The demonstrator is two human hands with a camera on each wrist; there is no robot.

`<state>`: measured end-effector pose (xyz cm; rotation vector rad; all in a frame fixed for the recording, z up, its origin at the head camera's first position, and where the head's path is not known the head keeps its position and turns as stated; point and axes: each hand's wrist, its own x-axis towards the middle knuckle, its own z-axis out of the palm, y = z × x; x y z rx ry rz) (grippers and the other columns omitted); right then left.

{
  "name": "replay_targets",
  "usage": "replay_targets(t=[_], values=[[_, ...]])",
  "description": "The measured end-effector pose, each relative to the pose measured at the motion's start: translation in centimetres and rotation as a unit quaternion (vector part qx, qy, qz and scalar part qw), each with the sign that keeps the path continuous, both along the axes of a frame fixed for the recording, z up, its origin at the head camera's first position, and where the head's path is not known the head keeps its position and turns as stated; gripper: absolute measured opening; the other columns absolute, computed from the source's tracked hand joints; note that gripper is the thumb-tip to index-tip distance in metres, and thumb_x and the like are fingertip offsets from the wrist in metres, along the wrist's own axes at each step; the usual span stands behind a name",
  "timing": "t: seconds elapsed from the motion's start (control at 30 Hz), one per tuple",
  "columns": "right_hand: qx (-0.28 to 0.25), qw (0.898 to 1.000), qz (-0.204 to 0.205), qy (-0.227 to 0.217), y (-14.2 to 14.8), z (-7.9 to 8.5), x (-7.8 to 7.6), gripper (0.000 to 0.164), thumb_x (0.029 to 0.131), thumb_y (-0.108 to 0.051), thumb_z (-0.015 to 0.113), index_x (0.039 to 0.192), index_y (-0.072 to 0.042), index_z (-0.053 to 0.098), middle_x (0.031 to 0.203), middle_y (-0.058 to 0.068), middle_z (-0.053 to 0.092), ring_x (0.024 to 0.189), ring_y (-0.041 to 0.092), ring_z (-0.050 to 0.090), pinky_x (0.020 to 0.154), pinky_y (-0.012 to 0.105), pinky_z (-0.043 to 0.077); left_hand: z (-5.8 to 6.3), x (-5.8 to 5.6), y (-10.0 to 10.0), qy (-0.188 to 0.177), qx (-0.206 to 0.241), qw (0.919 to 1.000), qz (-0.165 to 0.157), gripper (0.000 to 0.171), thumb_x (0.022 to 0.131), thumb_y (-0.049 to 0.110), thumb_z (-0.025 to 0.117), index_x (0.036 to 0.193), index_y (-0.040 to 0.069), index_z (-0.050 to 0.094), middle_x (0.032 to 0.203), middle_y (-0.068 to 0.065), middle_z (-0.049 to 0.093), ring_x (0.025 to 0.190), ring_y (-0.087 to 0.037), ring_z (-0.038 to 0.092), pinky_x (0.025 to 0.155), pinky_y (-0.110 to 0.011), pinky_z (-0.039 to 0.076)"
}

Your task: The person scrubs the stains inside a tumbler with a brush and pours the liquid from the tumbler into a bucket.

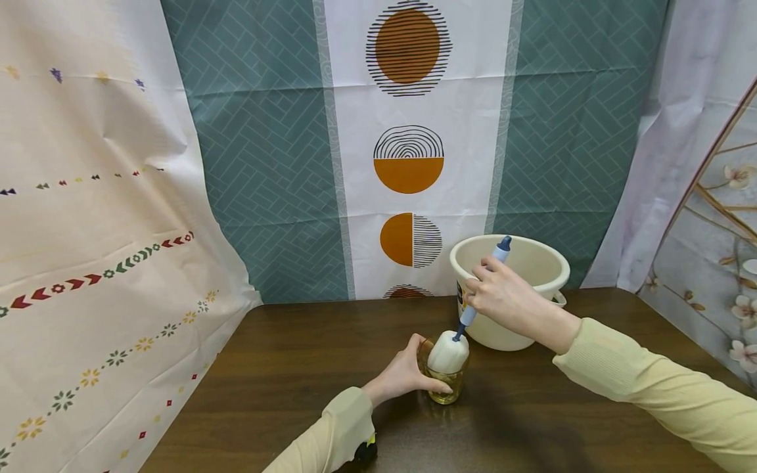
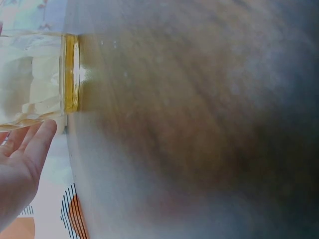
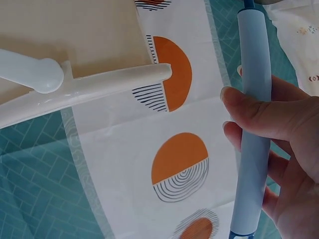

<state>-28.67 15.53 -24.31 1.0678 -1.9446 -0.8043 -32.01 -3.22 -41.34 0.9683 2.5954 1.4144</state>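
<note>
An amber-tinted drinking glass [image 1: 452, 380] stands on the wooden table, and my left hand [image 1: 407, 373] grips it from the left, thumb in front and fingers behind. Inside its mouth sits the white sponge head [image 1: 447, 355] of a cup brush. The brush leans up to the right, its light-blue handle [image 3: 254, 164] held by my right hand [image 1: 503, 295] with thumb and fingers wrapped round it. In the left wrist view the glass [image 2: 70, 74] shows its thick yellow base, with the pale sponge visible through the wall.
A cream bucket [image 1: 497, 334] stands just behind and right of the glass, partly covered by my right hand. A small black and yellow object [image 1: 367, 450] shows beside my left sleeve. Patterned cloth [image 1: 260, 131] hangs behind the dark wooden table [image 1: 296, 355].
</note>
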Motion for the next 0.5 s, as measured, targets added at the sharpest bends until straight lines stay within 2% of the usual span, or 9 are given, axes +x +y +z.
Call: replay_targets(t=[0.5], values=[[0.003,1.0,0.005,-0.002,0.15,-0.04,0.01,0.014,0.053,-0.015,0.061,0.066,-0.018,0.058,0.06,0.0,0.046,0.061,0.023,0.037,0.066,0.036,0.025,0.05,0.07,0.1,-0.003,-0.001,1.0,0.0,0.067,0.042,0.041,0.064,0.094,0.017,0.028,0.083,0.006,0.042,0.073,-0.003,0.04,0.058,-0.024,0.033]])
